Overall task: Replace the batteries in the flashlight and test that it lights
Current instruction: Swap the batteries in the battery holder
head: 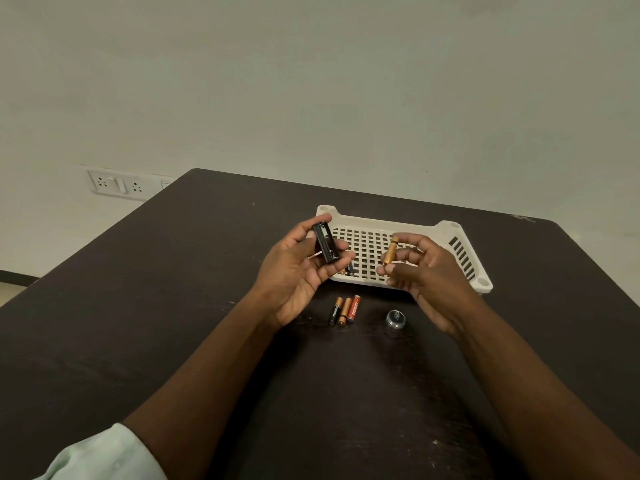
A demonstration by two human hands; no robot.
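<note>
Above the bench (pixel 173 306), your left hand (pixel 298 271) grips the black battery holder (pixel 325 245); your right hand (pixel 426 271) pinches a gold battery (pixel 390 251) just right of it. Three batteries (pixel 344 310) and a tail cap (pixel 395 319) lie near the white tray (pixel 450 226).

**Where things sit on my counter**

The tray (pixel 450 227) lies on the counter (pixel 173 306), far side from me. My left hand (pixel 298 271) holds the battery holder (pixel 326 244) above the tray's left edge. My right hand (pixel 426 271) holds one battery (pixel 390 251) over the tray's middle. Another battery (pixel 347 269) lies in the tray's near left corner, partly hidden behind my left hand. Before the tray, between my wrists, three batteries (pixel 344 310) lie side by side on the counter. The cap (pixel 395 319) stands to their right. A wall socket (pixel 110 186) sits behind the counter's left corner.
</note>
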